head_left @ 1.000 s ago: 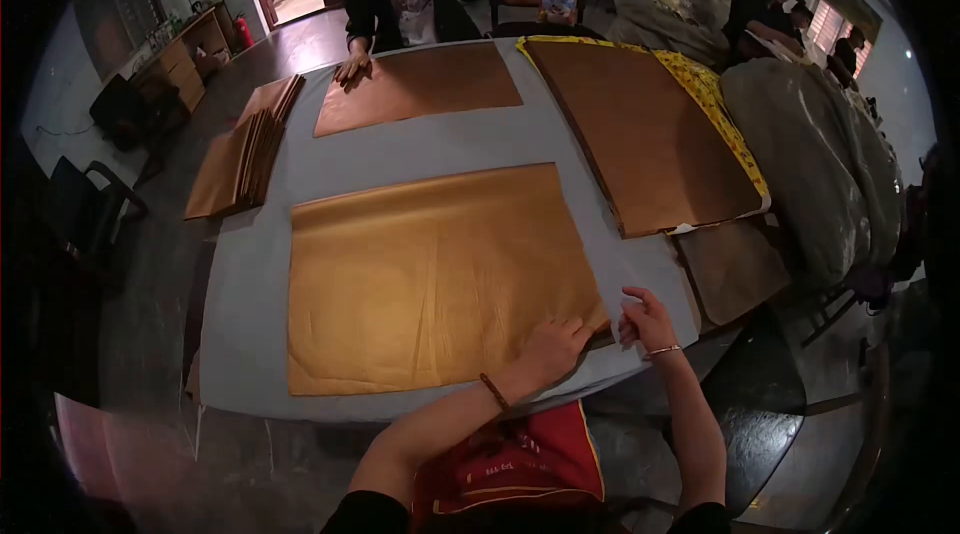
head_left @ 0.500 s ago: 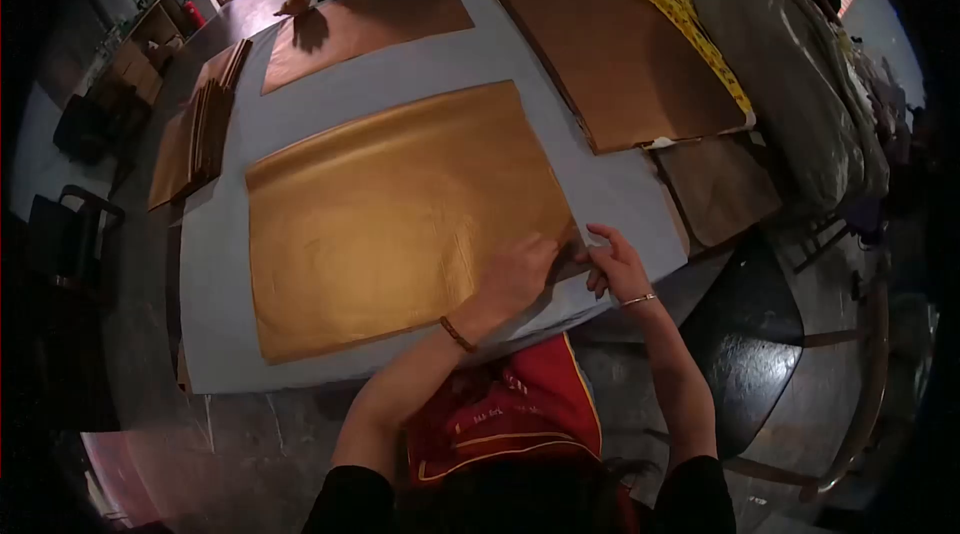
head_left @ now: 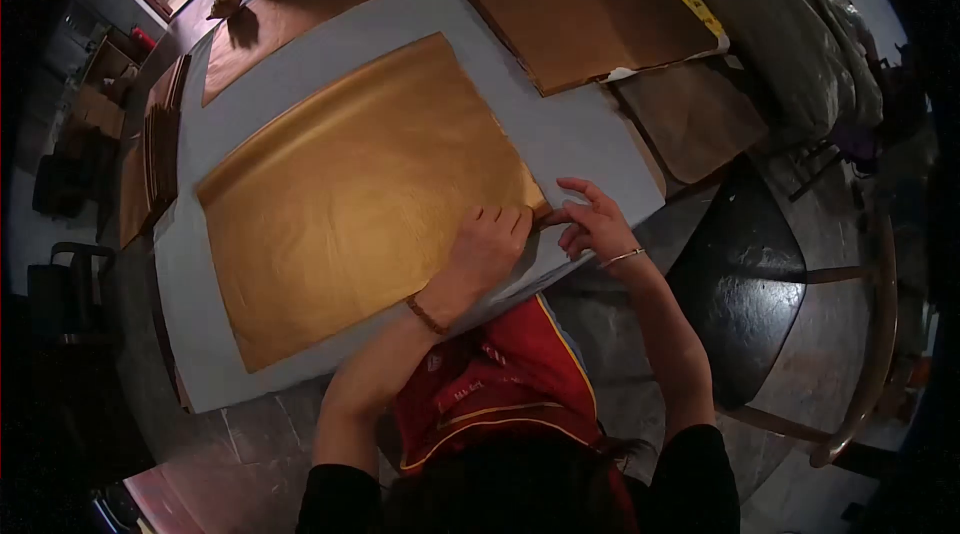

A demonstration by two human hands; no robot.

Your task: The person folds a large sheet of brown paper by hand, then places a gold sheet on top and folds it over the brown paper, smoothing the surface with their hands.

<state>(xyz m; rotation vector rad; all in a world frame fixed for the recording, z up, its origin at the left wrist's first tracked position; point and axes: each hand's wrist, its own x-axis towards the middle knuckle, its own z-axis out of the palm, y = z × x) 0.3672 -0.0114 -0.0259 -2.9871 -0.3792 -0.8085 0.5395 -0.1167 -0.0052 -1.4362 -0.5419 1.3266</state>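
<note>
A wide, gold-coloured sheet [head_left: 330, 214] lies on the grey-covered table [head_left: 590, 149], its far edge slightly curled. My left hand [head_left: 490, 249] rests on its near right part, fingers bent down and closed on the sheet by the corner. That corner appears lifted or folded and shows a darker strip. My right hand [head_left: 595, 222] is at the same corner, just right of the left one. Its fingertips meet the corner in a pinch while another finger is stretched away. The exact grip between the hands is partly hidden.
Across the table a person's hand [head_left: 226, 6] is over a second brown sheet [head_left: 310, 9]. A large brown stack [head_left: 570, 9] edged in yellow lies at far right. Folded brown sheets [head_left: 150, 174] are at the left edge. A black chair [head_left: 745, 279] stands at my right.
My view has shifted, so the table appears lower left and turned. Both hands stay at the sheet's corner, and the right fingertips have closed in on it.
</note>
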